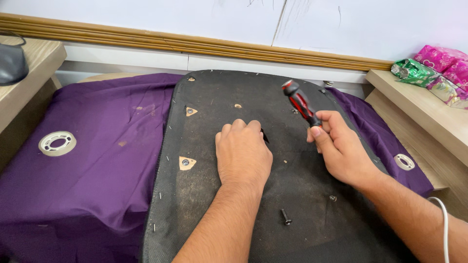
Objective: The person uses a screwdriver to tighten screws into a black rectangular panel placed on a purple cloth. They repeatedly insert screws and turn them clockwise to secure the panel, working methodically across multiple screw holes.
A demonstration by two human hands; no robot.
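Note:
A black fabric-covered seat base (204,195) lies upside down on a purple cloth (97,165). My left hand (243,153) rests knuckles-up on its middle, fingers curled down onto something dark that is mostly hidden. My right hand (341,148) grips a screwdriver with a red and black handle (300,103), its handle pointing up and away; the tip is hidden behind my fingers. A loose black screw (285,216) lies on the base near my forearms. Two triangular cut-outs with screw holes (186,163) show on the base's left side.
Two rolls of clear tape lie on the cloth, one at left (57,143), one at right (404,161). A wooden shelf at right (419,104) holds pink and green packets (436,68). A wooden surface at left carries a dark object (10,63). A white cable (444,229) runs beside my right arm.

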